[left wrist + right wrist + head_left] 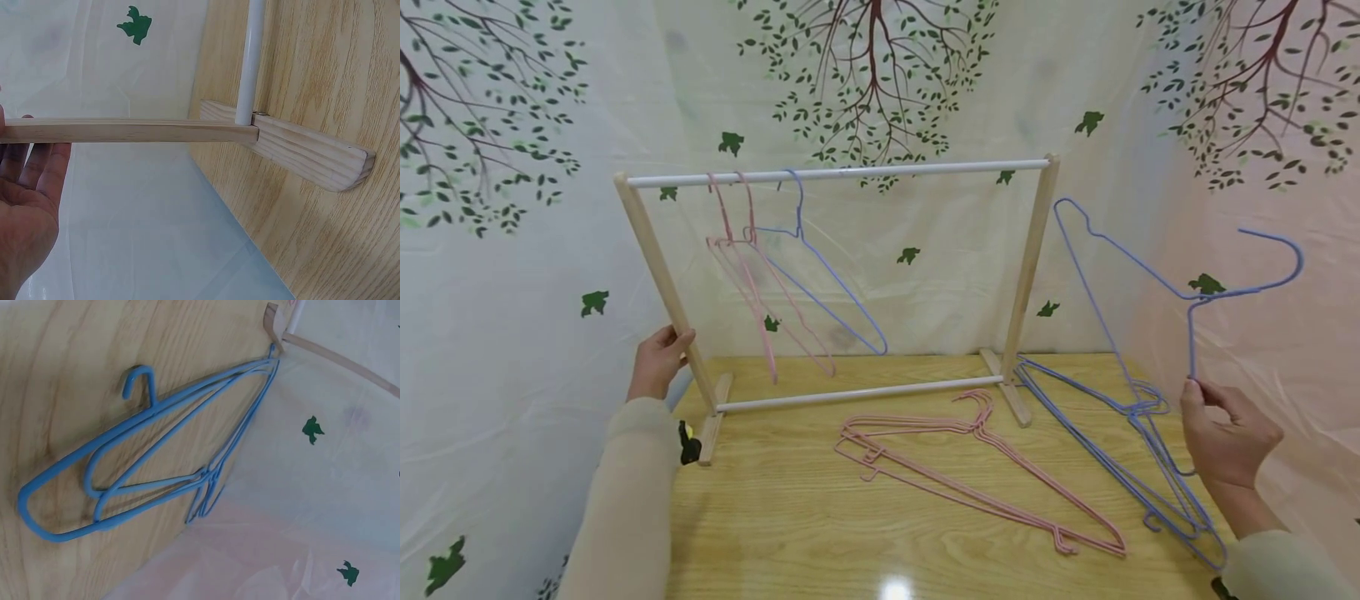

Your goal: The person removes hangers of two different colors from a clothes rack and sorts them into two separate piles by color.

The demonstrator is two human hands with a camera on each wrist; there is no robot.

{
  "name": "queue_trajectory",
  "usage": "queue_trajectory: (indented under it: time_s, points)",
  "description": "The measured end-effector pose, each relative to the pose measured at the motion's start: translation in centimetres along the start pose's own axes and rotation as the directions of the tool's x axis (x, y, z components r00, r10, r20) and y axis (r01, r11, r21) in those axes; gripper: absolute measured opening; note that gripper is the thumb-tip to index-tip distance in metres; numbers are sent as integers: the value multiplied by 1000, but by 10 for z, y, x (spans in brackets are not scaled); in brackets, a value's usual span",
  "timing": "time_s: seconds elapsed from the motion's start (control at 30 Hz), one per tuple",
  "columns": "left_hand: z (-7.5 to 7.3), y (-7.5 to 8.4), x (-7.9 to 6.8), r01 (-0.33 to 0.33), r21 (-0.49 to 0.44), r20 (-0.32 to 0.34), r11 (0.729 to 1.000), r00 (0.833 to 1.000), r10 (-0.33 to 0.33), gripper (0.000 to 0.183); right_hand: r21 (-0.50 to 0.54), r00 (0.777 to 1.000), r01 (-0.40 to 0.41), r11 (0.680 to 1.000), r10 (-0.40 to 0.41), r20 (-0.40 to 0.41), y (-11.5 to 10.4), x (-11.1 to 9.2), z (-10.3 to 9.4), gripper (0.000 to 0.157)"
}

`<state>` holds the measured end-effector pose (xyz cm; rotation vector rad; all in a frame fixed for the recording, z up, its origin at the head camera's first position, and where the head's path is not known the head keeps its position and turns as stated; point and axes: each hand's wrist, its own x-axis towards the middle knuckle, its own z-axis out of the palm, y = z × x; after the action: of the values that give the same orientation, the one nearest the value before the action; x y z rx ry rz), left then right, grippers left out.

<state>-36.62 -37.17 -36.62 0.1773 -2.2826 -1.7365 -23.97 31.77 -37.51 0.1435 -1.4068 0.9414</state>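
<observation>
My left hand grips the left wooden post of a hanging rack, partway up. The left wrist view shows the post between thumb and fingers. Out to the right, my right hand pinches a blue hanger by its wire, raised above the table with its hook pointing right. From the rack's white top rail hang two pink hangers and one blue hanger, all toward the left end. In the right wrist view the right hand is out of sight.
A pile of pink hangers lies on the wooden table before the rack. Blue hangers lie stacked at the table's right edge, near the rack's right foot. A leaf-patterned curtain stands behind.
</observation>
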Motion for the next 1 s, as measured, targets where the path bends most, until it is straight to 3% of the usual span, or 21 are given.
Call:
queue_trajectory:
  time_s: [0.27,0.47,0.67,0.9,1.0]
  points:
    - [-1,0,-1,1,0,-1,1000,1000,-1,58,-60,997,-1,998,5,78,15,-6,-7,13]
    - [1,-1,1,-2,1,-7,1000,1000,2,59,-125,972,56,991,-26,232,65,-21,-24,12]
    - [1,1,1,12,12,-13,1000,1000,-12,58,-169,933,133,976,-66,354,86,-35,-32,12]
    - [2,2,1,15,19,-19,1000,1000,-15,57,-160,843,193,968,-81,531,93,-47,-38,13]
    - [2,3,-1,4,23,-18,1000,1000,-4,57,-167,820,183,969,-56,569,95,-52,-40,16]
